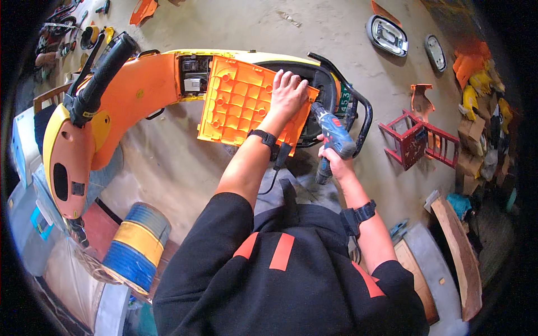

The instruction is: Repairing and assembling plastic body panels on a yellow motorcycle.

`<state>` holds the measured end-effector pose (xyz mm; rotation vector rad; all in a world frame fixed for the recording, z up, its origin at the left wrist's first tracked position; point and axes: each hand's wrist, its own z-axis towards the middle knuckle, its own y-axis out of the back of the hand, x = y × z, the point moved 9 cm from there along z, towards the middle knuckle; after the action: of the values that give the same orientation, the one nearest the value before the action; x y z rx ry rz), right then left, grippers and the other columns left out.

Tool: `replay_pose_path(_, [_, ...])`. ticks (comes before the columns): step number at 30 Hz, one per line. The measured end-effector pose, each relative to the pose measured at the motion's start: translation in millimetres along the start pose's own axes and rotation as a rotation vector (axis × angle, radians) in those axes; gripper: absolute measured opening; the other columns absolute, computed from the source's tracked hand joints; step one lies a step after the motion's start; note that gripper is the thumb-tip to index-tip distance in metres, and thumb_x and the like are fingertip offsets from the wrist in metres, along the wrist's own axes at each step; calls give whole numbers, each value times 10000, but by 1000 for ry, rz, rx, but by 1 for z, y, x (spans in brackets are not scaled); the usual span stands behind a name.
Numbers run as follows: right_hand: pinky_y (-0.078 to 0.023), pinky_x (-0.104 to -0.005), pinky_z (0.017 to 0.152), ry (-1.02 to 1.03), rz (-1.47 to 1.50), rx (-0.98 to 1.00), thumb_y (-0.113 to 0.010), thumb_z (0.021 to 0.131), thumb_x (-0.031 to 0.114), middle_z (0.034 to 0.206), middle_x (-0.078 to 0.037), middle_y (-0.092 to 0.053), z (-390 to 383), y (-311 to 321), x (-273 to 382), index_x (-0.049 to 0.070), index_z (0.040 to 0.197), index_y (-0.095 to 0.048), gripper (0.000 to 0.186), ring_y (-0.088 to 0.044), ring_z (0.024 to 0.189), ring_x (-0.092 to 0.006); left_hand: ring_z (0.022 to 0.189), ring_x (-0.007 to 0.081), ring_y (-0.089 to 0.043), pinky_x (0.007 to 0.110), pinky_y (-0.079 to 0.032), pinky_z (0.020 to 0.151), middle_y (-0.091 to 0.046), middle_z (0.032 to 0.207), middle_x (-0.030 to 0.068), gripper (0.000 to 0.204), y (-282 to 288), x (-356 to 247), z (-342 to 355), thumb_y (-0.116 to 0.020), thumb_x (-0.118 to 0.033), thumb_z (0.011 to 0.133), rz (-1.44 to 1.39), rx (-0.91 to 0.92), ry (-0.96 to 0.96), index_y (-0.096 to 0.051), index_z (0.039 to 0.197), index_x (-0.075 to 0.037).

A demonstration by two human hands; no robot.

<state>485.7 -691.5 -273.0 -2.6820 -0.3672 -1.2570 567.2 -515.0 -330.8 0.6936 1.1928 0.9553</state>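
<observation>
My left hand (288,98) reaches over an orange plastic panel (235,103), its fingers bent over the far right edge and gripping it. Ribs and round bosses cover the panel's upward face; it lies at a slant across the seat area of a yellow and orange scooter (137,84). In my right hand (336,163) is a blue cordless drill (334,134), the fingers wrapped round its handle. The drill's nose points up and left at the panel's right edge. Whether its tip touches the panel, I cannot tell.
Left stands the scooter's handlebar (103,75); a black rear rack (364,115) curves beyond the drill. A dark red stool (412,143) lies on the floor at right. A blue and yellow drum (137,246) is lower left, a wooden board (459,257) lower right.
</observation>
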Motion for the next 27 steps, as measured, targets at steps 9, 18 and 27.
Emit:
replay_pose_path(9, [-494, -276, 692, -13, -48, 11, -557, 753, 11, 999, -67, -623, 1, 1, -6, -24, 1130, -577, 379, -599, 730, -127, 1149, 249, -489, 487, -265, 1115, -581, 1024, 14, 310, 1, 2, -1, -702, -254, 742, -15, -36, -9, -646, 1043, -203])
replay_pose_path(18, [-493, -277, 689, 19, -41, 21, -539, 755, -3, 1011, -79, -625, 1, -1, -5, -25, 1140, -571, 387, -601, 732, -126, 1111, 235, -525, 484, -278, 1110, -590, 1023, 13, 303, 1, 2, -2, -714, -262, 733, -7, -60, -14, -651, 1022, -199])
replay_pose_path(27, [-494, -283, 673, 15, -63, 17, -544, 759, -10, 1008, -78, -618, 4, 0, -6, -23, 1127, -569, 368, -600, 729, -131, 1105, 230, -528, 486, -283, 1107, -592, 1021, 12, 305, 2, 2, -1, -718, -255, 732, -11, -28, -2, -655, 1024, -196])
